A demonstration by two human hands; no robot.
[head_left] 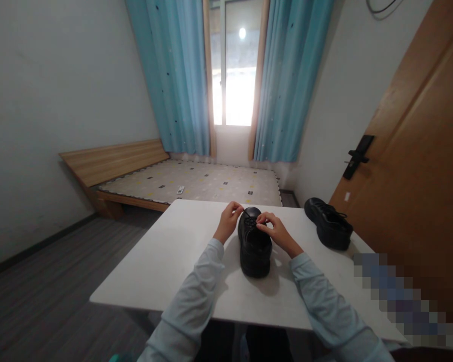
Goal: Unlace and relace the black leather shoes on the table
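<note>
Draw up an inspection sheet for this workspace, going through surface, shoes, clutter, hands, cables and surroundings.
Surface: white table, bearing two shoes.
Job's things: near black shoe, upright, toe pointing away from the person; second black shoe, upright, toward the table's right side.
Clutter: pixelated patch at the table's right; what it covers cannot be told.
Left hand: fingertips pinching a lace of the near shoe.
Right hand: fingers at the same shoe's lacing; exact grip unclear.
Cables: dark cable high on the right wall.
Surroundings: bed with small white object on it, blue curtains, window, brown door.
</note>
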